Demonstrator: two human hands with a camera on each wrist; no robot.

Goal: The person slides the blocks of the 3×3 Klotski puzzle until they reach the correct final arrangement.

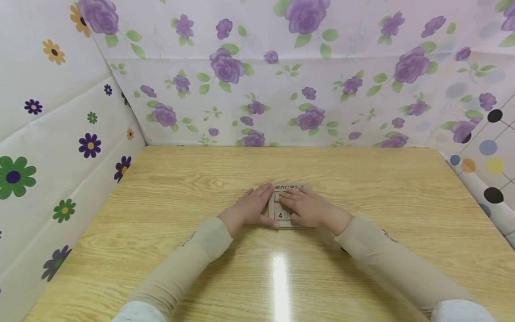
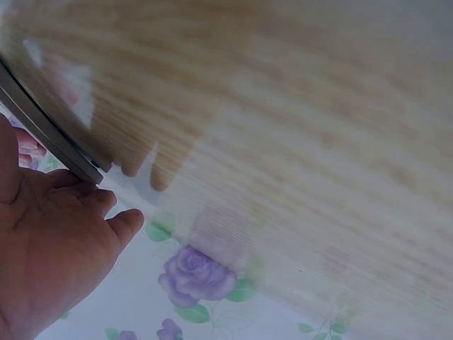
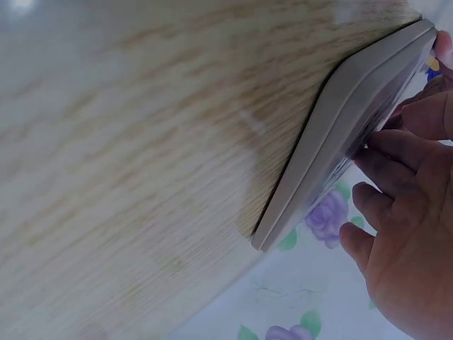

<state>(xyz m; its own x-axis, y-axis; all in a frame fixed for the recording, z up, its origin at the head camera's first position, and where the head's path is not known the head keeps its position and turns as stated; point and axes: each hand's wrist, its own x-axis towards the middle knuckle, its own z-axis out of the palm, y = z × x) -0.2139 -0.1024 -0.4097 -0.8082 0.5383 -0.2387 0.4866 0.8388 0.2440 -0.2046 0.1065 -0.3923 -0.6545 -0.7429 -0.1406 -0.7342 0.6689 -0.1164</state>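
A grey number slide puzzle [image 1: 280, 223] lies flat on the table, with dark printed characters along its top edge and a tile marked 4 in view. My left hand [image 1: 254, 208] rests along its left side, fingers stretched toward the upper corner and thumb at the lower one. In the left wrist view, the left hand [image 2: 64, 241] touches the puzzle's edge [image 2: 49, 134]. My right hand [image 1: 311, 209] lies over the tiles and hides most of them. From the right wrist, the right hand [image 3: 410, 205] has its fingertips on the face of the puzzle [image 3: 340, 120].
The wood-grain table [image 1: 193, 179] reaches to a back wall of purple-flowered cloth [image 1: 257, 89]. Flower-printed cloth [image 1: 60, 147] stands on the left and dotted cloth [image 1: 487, 152] on the right. Light glares off the table's front part.
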